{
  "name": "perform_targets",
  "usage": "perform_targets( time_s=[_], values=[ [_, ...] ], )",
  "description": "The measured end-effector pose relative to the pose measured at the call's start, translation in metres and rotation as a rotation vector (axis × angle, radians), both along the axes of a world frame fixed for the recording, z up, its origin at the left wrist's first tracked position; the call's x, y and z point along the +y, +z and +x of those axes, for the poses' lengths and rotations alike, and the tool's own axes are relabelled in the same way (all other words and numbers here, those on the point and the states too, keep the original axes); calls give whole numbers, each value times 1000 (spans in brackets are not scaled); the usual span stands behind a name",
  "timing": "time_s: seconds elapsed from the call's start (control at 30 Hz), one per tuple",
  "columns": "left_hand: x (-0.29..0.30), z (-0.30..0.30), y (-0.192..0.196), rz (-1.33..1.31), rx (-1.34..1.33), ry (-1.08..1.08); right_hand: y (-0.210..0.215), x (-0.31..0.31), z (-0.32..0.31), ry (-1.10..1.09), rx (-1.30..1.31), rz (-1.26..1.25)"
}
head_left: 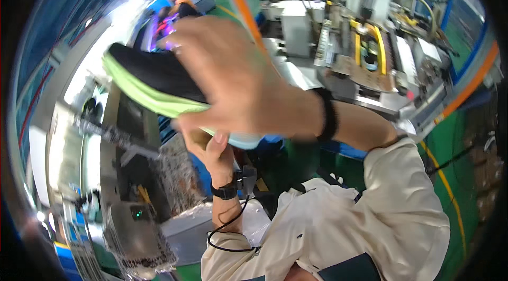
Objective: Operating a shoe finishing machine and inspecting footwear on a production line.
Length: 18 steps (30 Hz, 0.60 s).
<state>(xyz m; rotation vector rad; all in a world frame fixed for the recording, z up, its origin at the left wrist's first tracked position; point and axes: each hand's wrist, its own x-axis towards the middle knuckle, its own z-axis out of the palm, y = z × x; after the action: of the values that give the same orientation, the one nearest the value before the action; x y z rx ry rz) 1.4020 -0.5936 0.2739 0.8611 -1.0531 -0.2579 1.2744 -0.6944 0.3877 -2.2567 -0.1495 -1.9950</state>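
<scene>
I hold a shoe (153, 74) with a black upper and a light green sole up close to the camera, toe pointing up and left. My right hand (233, 80), with a black band on its wrist, wraps over the top and heel end of the shoe. My left hand (209, 146), with a black watch on its wrist, supports the shoe from underneath near the heel, where a pale blue part shows. Much of the shoe's rear half is hidden by my right hand.
A metal machine (121, 164) with shiny panels stands at the left and lower left. Grey machinery with yellow parts (370, 48) fills the upper right. Another person in orange (182, 1) is far back. Green floor with a yellow line (450, 191) lies at the right.
</scene>
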Motion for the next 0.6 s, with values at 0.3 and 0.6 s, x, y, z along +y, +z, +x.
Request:
perform_targets(
  time_s=[0.3,0.6],
  values=[
    [-217,-204,-47,442,-48,-756,-199,-182,-286,383,-172,1326],
    [-474,-266,-169,686,-342,-461,-228,-211,-419,-404,-581,1375]
  ],
)
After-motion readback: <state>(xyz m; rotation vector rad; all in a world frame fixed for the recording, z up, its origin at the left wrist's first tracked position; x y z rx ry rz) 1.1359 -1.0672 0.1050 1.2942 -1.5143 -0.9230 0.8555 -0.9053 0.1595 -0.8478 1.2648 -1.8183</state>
